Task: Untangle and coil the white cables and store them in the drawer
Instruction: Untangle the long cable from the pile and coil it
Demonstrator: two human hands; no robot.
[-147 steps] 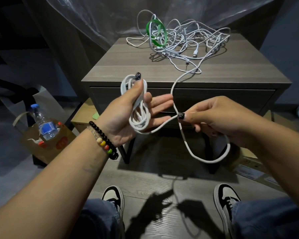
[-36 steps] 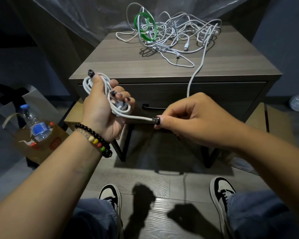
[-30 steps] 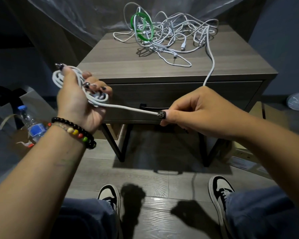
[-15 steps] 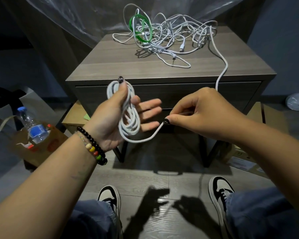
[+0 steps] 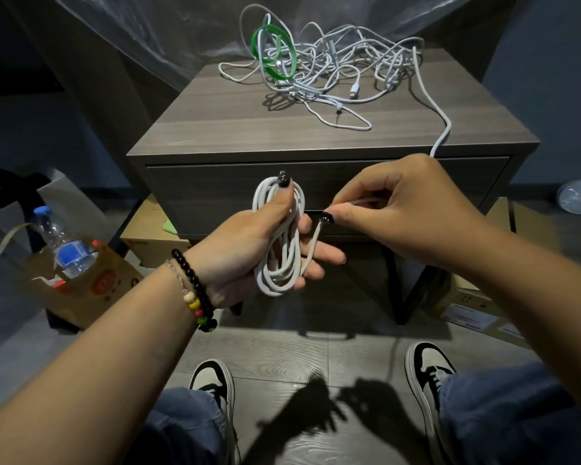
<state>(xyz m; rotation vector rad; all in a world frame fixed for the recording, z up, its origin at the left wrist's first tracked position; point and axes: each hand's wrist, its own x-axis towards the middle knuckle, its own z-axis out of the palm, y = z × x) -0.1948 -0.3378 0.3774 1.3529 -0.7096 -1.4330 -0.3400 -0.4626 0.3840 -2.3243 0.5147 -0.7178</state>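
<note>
My left hand (image 5: 249, 250) grips one white coil (image 5: 282, 236), thumb clamping its top, fingers straight. My right hand (image 5: 393, 209) pinches its loose strand (running to the tangle (image 5: 332, 68) at twelve o'clock on the surface (image 5: 215, 129)).

Hands (image 5: 396, 213) now closer, strand (image 5: 311, 246) shorter

Two hands show: the left hand (image 5: 249, 250) and the right hand (image 5: 393, 209). One coil of white cable (image 5: 279, 236), one tangled heap of white cables (image 5: 332, 62) at 12 o'clock, count unclear. One green loop (image 5: 272, 48), one desk (image 5: 232, 129), one drawer (image 5: 215, 193), one water bottle (image 5: 64, 246) at 9 o'clock, two shoes (image 5: 212, 380).
</note>
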